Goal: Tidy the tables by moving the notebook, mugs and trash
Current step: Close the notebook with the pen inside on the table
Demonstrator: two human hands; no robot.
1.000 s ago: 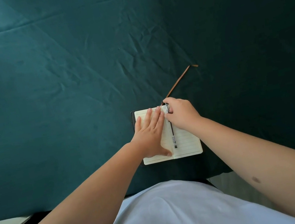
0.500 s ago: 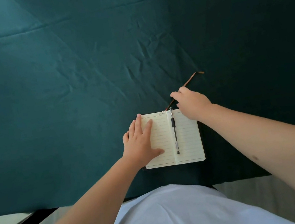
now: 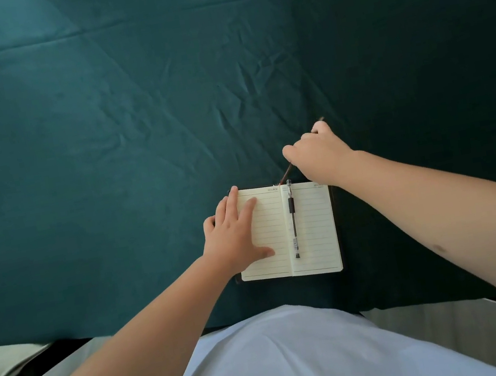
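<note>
Left hand (image 3: 235, 239): flat, fingers spread, pressing the open lined cream paper notebook (image 3: 312, 226).
Right hand (image 3: 319, 151): fingers pinched on the thin brown ribbon bookmark (image 3: 285, 176), hiding most of it.
Slim black pen (image 3: 292, 219): lies along the fold.

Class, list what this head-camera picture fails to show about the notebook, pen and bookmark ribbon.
- Ribbon: mostly covered by the right hand, head view; grip unclear.
- Notebook cover: hidden beneath its open pages.
- Left page: partly under the left hand.
- Pen label: too small to read.

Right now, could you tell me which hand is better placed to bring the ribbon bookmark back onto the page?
The right hand: it is already on the ribbon bookmark beyond the open notebook. The left hand lies flat on the left page, steadying it, with the pen by the gutter.
</note>
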